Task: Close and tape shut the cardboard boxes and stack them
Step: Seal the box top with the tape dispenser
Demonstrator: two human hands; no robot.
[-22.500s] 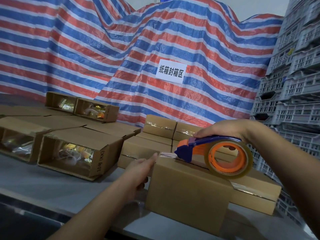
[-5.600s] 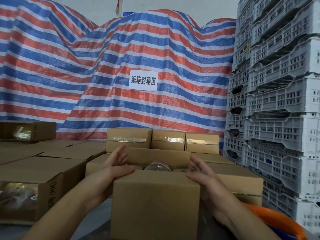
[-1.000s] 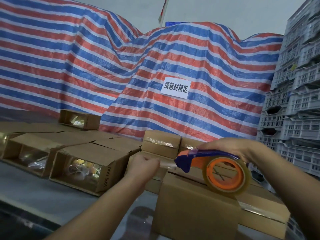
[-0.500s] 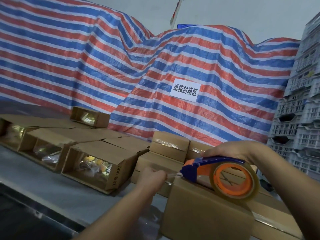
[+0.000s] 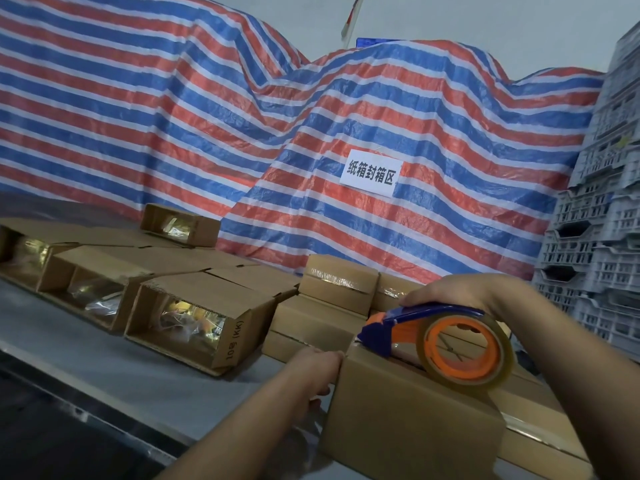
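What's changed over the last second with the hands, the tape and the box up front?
The left hand has dropped from pinching the tape end in the air to pressing against the near box's left top edge. The tape dispenser, gripped by the right hand, has come down onto the box top. The open boxes on the left and the taped stack behind look unchanged.

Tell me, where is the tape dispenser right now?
In the head view it sits lower right: the tape dispenser rests on top of the nearest cardboard box, gripped by the right hand, while the left hand presses the box's left end.
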